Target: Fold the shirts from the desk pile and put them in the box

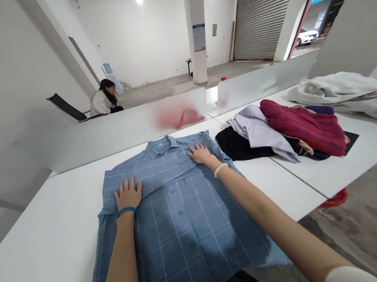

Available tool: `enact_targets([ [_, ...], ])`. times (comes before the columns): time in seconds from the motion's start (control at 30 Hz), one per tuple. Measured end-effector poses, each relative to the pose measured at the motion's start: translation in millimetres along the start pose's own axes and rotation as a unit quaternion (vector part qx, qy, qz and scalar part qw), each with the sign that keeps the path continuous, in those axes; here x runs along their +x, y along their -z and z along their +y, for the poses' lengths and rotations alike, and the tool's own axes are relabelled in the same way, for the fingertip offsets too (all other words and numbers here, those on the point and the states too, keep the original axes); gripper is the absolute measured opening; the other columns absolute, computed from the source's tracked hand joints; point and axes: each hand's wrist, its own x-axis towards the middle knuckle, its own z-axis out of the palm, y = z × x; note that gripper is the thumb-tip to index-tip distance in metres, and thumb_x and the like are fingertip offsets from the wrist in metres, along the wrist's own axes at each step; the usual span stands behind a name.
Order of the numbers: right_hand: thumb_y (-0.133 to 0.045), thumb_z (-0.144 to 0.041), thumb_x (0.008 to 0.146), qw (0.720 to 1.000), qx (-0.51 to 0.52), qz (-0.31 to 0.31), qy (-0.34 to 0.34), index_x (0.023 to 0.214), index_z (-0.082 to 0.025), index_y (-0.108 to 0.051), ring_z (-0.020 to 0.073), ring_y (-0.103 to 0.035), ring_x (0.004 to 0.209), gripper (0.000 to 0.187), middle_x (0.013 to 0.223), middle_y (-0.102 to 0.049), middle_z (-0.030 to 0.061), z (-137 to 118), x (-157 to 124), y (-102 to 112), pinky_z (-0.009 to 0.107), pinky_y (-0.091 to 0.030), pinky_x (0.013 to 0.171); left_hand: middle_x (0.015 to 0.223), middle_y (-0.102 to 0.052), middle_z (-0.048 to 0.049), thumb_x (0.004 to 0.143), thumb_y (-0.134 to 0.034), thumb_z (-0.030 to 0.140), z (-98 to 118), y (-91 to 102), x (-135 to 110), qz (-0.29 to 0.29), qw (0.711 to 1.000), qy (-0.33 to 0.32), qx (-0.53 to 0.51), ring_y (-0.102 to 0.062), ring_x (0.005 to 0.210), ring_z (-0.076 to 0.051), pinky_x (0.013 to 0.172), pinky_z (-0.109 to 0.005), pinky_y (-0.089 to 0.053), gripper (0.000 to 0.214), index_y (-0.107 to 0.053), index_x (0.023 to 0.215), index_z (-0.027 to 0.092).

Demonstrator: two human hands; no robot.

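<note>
White sleeve [349, 276] and bare forearms [120, 261] nearest the camera, extended over the near part of a blue checked shirt [175, 225]. Left to right: bare table [27, 247] first, then the left hand [128, 195], palm down on the shirt's left side, fingers spread and straight, gripping nothing; blue wristband [127, 210] behind it. Shirt lies front up on the table, directly beneath both sets of fingers; long axis runs from the collar [155, 150], far end, back toward the person, buttons along it. A crease crosses the chest between the hands. Collar sits ahead and rightward of the left fingers, leftward and slightly beyond the right ones, so the right hand [203, 154] is nearer to it. Right fingers also released, fanned flat on the upper chest; beaded bracelet [220, 169] at the wrist. Farther right, apart from the right hand: heaped black [239, 147], lavender [257, 127] and red [308, 126] garments.
</note>
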Motion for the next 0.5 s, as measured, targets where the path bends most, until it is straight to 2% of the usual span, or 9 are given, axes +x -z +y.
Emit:
enact_targets([
  [0.07, -0.022, -0.05, 0.096, 1.0, 0.001, 0.018, 0.019, 0.145, -0.022, -0.033, 0.0305, -0.019, 0.14, 0.057, 0.151, -0.027, 0.0142, 5, 4, 1, 0.051, -0.009, 0.111, 0.153, -0.026, -0.0103, 0.092, -0.022, 0.049, -9, 1.5, 1, -0.002, 1.0, 0.006, 0.002, -0.021, 0.14, -0.03, 0.112, -0.053, -0.016, 0.063, -0.031, 0.145, 0.016],
  [0.17, -0.023, -0.058, 0.093, 0.999, 0.003, 0.04, -0.012, 0.148, -0.02, -0.023, 0.0339, -0.006, 0.142, 0.067, 0.155, -0.016, 0.0163, 13, 10, -2, 0.055, -0.003, 0.11, 0.153, -0.026, -0.0097, 0.092, -0.023, 0.048, -15, 3.1, 1, -0.001, 1.0, 0.012, 0.004, -0.021, 0.14, -0.029, 0.113, -0.052, -0.016, 0.062, -0.031, 0.145, 0.017],
  [0.23, -0.024, -0.064, 0.09, 0.999, 0.007, 0.02, -0.035, 0.149, -0.021, -0.02, 0.0362, -0.008, 0.141, 0.073, 0.154, -0.016, 0.0172, 17, 14, -4, 0.056, -0.006, 0.109, 0.153, -0.026, -0.009, 0.092, -0.023, 0.048, -15, 3.6, 1, -0.002, 1.0, 0.015, 0.003, -0.021, 0.141, -0.029, 0.113, -0.052, -0.016, 0.062, -0.031, 0.145, 0.017],
  [0.33, -0.024, -0.07, 0.086, 1.0, 0.007, -0.006, -0.027, 0.149, -0.023, -0.023, 0.0358, -0.014, 0.14, 0.077, 0.153, -0.02, 0.0161, 22, 20, -4, 0.054, -0.009, 0.11, 0.153, -0.026, -0.0089, 0.092, -0.023, 0.048, -14, 3.6, 0, -0.001, 1.0, 0.015, 0.001, -0.02, 0.141, -0.029, 0.113, -0.052, -0.015, 0.062, -0.031, 0.145, 0.017],
  [0.43, -0.022, -0.073, 0.084, 0.999, 0.006, 0.022, -0.024, 0.149, -0.025, -0.021, 0.0362, -0.008, 0.141, 0.081, 0.155, -0.015, 0.0152, 26, 24, -3, 0.057, -0.004, 0.109, 0.153, -0.027, -0.0098, 0.092, -0.024, 0.048, -13, 3.0, 0, 0.0, 1.0, 0.015, -0.002, -0.021, 0.141, -0.03, 0.113, -0.052, -0.015, 0.062, -0.031, 0.145, 0.016],
  [0.5, -0.021, -0.075, 0.083, 0.999, 0.017, 0.007, -0.028, 0.15, -0.024, -0.017, 0.0372, -0.003, 0.142, 0.085, 0.155, -0.011, 0.0156, 29, 28, -1, 0.059, 0.0, 0.109, 0.153, -0.026, -0.0099, 0.092, -0.024, 0.047, -14, 2.4, 1, -0.001, 1.0, 0.015, -0.006, -0.02, 0.141, -0.03, 0.113, -0.053, -0.014, 0.062, -0.031, 0.145, 0.016],
])
